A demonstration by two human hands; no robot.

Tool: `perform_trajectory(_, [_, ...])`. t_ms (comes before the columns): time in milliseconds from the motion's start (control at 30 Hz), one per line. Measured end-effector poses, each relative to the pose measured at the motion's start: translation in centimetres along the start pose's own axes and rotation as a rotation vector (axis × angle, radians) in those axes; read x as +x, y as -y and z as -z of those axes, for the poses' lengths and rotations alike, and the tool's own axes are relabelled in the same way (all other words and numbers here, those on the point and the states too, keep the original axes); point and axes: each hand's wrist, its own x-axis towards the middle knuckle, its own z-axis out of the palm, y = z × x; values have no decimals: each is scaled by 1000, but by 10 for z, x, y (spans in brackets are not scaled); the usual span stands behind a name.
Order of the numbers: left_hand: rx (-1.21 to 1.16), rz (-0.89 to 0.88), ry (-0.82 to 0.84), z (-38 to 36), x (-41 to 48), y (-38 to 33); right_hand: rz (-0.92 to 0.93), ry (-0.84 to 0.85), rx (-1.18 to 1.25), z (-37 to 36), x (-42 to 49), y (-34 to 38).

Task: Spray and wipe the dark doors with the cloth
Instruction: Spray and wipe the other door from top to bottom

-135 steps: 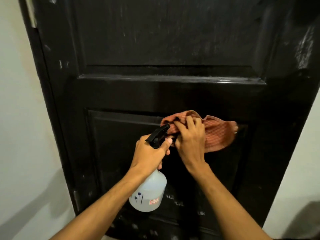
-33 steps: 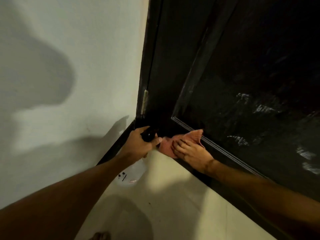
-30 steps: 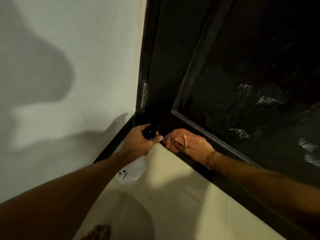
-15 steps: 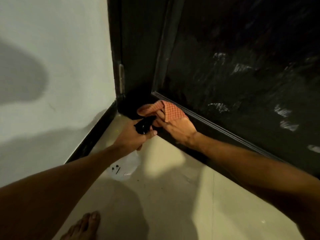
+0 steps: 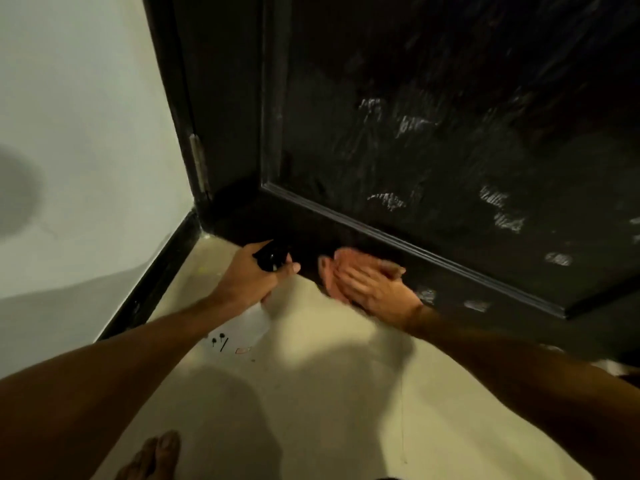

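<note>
- The left hand (image 5: pixel 247 284) is gripping the spray bottle (image 5: pixel 239 332) by its black head.
- The right hand (image 5: pixel 370 287), fingers flat though blurred, is pressing the cloth (image 5: pixel 341 258) against the door (image 5: pixel 415 133) bottom.

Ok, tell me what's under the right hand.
The right hand presses flat on the door's bottom rail. A blurred pinkish edge of cloth peeks past the fingers; the rest is hidden.
</note>
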Motion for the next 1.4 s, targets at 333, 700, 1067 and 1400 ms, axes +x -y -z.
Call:
perform_trajectory(333, [82,29,72,-42,9,-12,-33,-112,88,16,-9,-20])
perform_trajectory(700, [51,36,95,-73,7,-21,-48,-201,27,-6,-28,-11])
perform_trajectory(1067, [57,90,195,-101,2,-29,-366,-210,161,1,-105,-9])
perform_trajectory(1400, [50,-38,340,-165,12,-63,-1484,-874,797,-9,-135,18])
